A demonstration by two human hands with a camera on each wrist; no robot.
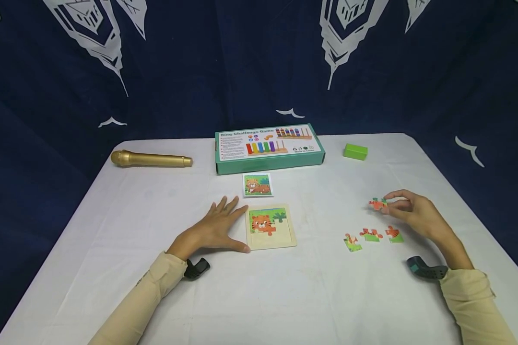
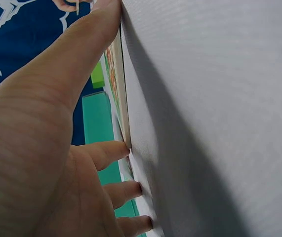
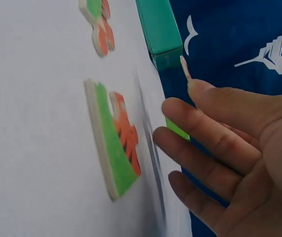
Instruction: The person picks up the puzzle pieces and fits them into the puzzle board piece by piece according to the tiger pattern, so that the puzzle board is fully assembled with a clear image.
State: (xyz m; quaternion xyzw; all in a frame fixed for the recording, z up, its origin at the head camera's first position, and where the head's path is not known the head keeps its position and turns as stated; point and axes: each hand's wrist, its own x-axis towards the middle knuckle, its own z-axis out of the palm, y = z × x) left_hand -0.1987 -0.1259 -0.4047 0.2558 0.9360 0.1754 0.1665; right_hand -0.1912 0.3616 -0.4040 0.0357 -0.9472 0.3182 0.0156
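Observation:
A wooden puzzle board (image 1: 292, 235) lies at the middle of the table, with a tiger's face and a green plant filled in. My left hand (image 1: 217, 227) has its fingers spread along the board's left edge; thumb and index fingertip touch it. Over the right side of the table my right hand (image 1: 418, 213) pinches an orange and green puzzle piece (image 1: 377, 204) between thumb and index finger, raised above the cloth. Below it lie a tiger-striped piece (image 1: 394, 235), a middle piece (image 1: 371, 235) and a left piece (image 1: 352, 243). In the right wrist view the pinched piece shows edge-on.
A picture card (image 1: 257, 185) of the tiger lies just behind the board. Farther back stand a green game box (image 1: 269, 165), a gold microphone (image 1: 151, 159) at left and a green block (image 1: 355, 152) at right. A dark blue curtain (image 1: 224, 62) hangs behind the table.

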